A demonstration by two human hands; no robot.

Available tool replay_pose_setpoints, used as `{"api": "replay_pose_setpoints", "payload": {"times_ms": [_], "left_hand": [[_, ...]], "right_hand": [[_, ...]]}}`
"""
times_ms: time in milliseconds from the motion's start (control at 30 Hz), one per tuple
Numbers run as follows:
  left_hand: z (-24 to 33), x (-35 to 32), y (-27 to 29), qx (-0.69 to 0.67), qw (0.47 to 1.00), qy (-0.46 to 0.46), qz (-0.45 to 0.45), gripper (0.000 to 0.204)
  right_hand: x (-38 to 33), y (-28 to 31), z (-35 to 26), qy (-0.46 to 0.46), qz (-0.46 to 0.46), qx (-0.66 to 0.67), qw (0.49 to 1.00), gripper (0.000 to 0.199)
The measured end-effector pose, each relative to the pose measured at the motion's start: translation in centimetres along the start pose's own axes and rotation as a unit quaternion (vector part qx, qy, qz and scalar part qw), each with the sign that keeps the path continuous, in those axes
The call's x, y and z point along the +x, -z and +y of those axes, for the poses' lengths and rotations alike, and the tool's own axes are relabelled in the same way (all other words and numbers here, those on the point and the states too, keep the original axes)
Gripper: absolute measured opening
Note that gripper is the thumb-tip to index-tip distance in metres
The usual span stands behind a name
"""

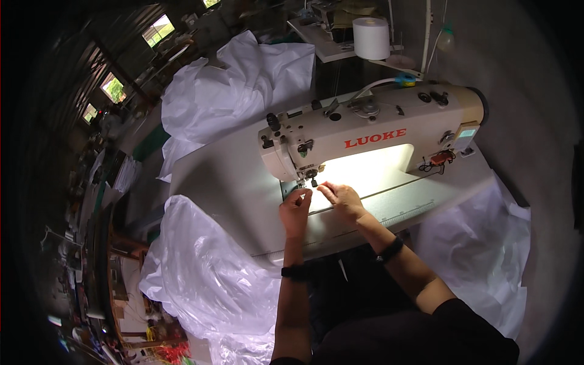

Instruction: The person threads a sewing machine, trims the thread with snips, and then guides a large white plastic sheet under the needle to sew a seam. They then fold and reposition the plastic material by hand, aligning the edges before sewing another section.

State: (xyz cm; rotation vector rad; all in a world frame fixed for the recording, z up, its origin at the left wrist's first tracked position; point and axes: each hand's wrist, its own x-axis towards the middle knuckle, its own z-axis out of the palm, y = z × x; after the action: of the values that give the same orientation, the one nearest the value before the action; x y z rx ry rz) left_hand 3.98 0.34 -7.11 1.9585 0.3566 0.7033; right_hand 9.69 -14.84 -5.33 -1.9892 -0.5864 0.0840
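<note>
A white industrial sewing machine [365,137] stands on a pale table [225,188], its work light shining on the bed. Close to the needle and presser foot [301,184], at the left end of the machine, my left hand [295,213] is raised with thumb and fingers pinched together. Just right of it, under the machine's arm, my right hand [345,202] is also closed, thumb against fingers and pointing toward the needle. Anything between the fingertips of either hand is too small to make out. A dark band circles each wrist.
White plastic-like sheeting [207,267] hangs off the table's left front, with another heap [243,85] behind and more [477,249] at the right. A white thread cone [371,38] stands behind the machine. A small red object [442,158] with black cord lies near its right end.
</note>
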Motion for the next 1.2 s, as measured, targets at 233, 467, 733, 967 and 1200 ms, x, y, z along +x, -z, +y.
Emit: {"api": "replay_pose_setpoints", "payload": {"times_ms": [233, 467, 733, 967, 1200], "left_hand": [[0.6, 0.0, 0.0, 0.075, 0.994, -0.001, 0.085, 0.012], [0.5, 0.1, -0.2, 0.111, 0.989, -0.003, 0.102, 0.011], [0.2, 0.3, -0.6, 0.178, 0.977, -0.026, 0.116, 0.01], [0.5, 0.4, -0.7, 0.213, 0.97, -0.015, 0.119, 0.011], [0.9, 0.6, -0.8, 0.238, 0.965, 0.011, 0.107, 0.007]], "right_hand": [[-1.0, 2.5, 2.3, 0.067, 0.135, -0.197, 0.969, 0.033], [-1.2, 2.5, 2.4, 0.065, 0.118, -0.198, 0.971, 0.028], [-1.2, 2.5, 2.6, 0.085, 0.127, -0.178, 0.972, 0.028], [-1.2, 2.5, 2.5, 0.074, 0.119, -0.192, 0.971, 0.029], [-1.2, 2.4, 2.4, 0.071, 0.111, -0.22, 0.966, 0.03]]}}
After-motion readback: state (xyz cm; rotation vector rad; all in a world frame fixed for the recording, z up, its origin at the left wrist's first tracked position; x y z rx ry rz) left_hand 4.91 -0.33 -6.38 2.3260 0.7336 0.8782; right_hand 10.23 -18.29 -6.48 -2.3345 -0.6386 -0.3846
